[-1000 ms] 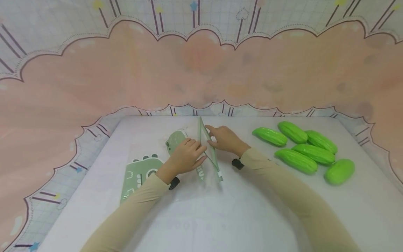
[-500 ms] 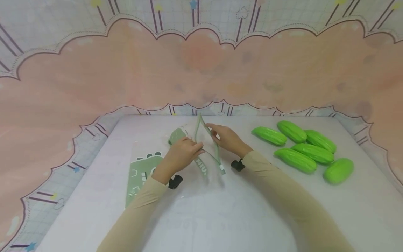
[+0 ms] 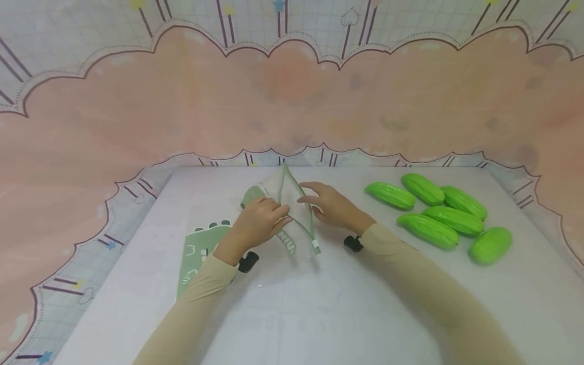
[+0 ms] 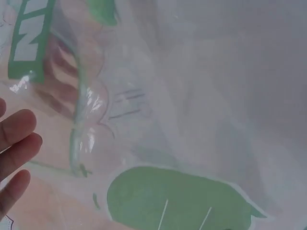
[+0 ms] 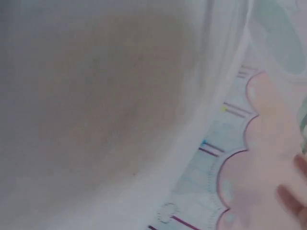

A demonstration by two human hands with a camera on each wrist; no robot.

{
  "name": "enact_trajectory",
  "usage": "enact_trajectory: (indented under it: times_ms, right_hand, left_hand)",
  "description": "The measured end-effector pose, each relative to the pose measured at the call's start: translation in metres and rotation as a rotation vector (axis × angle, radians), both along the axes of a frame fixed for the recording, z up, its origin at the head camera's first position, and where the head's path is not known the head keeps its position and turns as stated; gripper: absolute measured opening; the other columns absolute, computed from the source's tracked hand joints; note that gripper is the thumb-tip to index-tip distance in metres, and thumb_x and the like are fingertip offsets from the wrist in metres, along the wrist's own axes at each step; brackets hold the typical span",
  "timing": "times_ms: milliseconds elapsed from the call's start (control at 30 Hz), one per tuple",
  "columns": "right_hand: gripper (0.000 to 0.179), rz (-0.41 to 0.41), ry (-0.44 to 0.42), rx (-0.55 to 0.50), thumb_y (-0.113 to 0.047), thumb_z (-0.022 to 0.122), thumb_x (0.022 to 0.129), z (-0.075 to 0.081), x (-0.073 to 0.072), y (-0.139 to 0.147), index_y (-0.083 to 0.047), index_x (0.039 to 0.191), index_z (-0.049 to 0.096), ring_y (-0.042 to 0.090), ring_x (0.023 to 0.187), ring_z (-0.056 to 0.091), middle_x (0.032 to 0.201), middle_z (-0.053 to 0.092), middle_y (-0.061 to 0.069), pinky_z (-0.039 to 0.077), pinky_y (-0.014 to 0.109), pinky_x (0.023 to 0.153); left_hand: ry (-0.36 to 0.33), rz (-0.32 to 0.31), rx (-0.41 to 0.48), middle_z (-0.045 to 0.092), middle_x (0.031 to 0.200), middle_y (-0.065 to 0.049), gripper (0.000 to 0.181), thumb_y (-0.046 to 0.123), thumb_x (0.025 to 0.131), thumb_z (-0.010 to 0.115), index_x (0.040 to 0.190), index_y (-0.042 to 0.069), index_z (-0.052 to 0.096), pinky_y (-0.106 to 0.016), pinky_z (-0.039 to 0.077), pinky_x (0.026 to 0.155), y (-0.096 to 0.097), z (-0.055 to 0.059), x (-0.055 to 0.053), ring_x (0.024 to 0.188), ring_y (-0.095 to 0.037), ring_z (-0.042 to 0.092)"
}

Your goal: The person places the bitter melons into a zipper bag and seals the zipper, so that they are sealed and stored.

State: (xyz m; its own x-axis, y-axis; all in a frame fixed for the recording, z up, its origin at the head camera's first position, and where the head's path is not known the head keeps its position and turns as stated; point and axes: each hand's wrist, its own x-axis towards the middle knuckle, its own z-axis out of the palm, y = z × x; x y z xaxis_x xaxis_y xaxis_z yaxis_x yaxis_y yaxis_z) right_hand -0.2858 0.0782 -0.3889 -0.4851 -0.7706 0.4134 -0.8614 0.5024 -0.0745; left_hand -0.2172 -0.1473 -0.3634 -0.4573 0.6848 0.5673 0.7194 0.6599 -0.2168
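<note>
A clear plastic zip bag point(image 3: 287, 243) with green cartoon print lies on the white table, its green-edged mouth spread into a narrow triangle. My left hand point(image 3: 257, 220) pinches the near-left rim of that mouth. On the other side, my right hand point(image 3: 335, 205) has its fingers extended and apart at the right rim; whether they touch it I cannot tell. In the left wrist view, see-through film and a green print point(image 4: 177, 199) fill much of the picture, with fingertips point(image 4: 19, 127) at the left. Blurred fingers point(image 5: 291, 200) show in the right wrist view.
Several bright green, ridged, cucumber-like vegetables point(image 3: 429, 230) lie grouped on the table's right side. The white table point(image 3: 328, 314) ends at the back against a patterned pink cloth point(image 3: 292, 111).
The mouth of the bag has widened. The right fingers, earlier pinching the right rim, have spread and loosened. Both hands and the bag have shifted slightly; the vegetables lie as before.
</note>
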Motion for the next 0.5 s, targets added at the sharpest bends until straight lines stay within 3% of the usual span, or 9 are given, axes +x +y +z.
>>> enact_trajectory:
  times_ms: [100,200,333,500]
  right_hand:
    - [0.030,0.143,0.075,0.014,-0.006,0.071,0.078,0.006,0.011,0.004,-0.016,0.107,0.070,0.029,0.123,0.052,0.131,0.057,0.009,0.043,0.043,0.104]
    - [0.024,0.215,0.145,0.049,-0.012,0.074,0.078,0.009,0.017,0.007,-0.017,0.101,0.073,0.028,0.121,0.054,0.123,0.063,0.006,0.042,0.044,0.104]
    - [0.018,0.209,0.201,0.117,-0.016,0.073,0.079,0.007,0.018,0.011,-0.017,0.097,0.074,0.025,0.114,0.060,0.108,0.070,0.003,0.044,0.042,0.101]
    - [0.015,0.209,0.155,0.147,-0.015,0.073,0.079,0.002,0.016,0.017,-0.012,0.094,0.075,0.024,0.103,0.065,0.098,0.073,0.003,0.048,0.042,0.095]
  left_hand:
    - [-0.009,0.008,-0.003,0.067,0.073,-0.004,0.017,0.024,0.084,0.067,0.087,0.008,0.062,-0.035,0.053,0.077,-0.002,0.000,0.000,0.072,-0.020,0.065]
    - [-0.025,0.015,-0.007,0.066,0.074,-0.003,0.017,0.024,0.085,0.067,0.087,0.008,0.062,-0.035,0.052,0.078,-0.004,0.001,0.000,0.074,-0.020,0.064]
    - [-0.051,0.015,-0.017,0.067,0.076,-0.003,0.018,0.026,0.085,0.066,0.088,0.008,0.062,-0.036,0.051,0.081,-0.007,0.002,0.001,0.076,-0.020,0.064]
    - [-0.039,0.035,0.004,0.068,0.078,-0.005,0.020,0.026,0.084,0.068,0.088,0.008,0.061,-0.037,0.051,0.083,-0.010,0.004,0.002,0.080,-0.023,0.066]
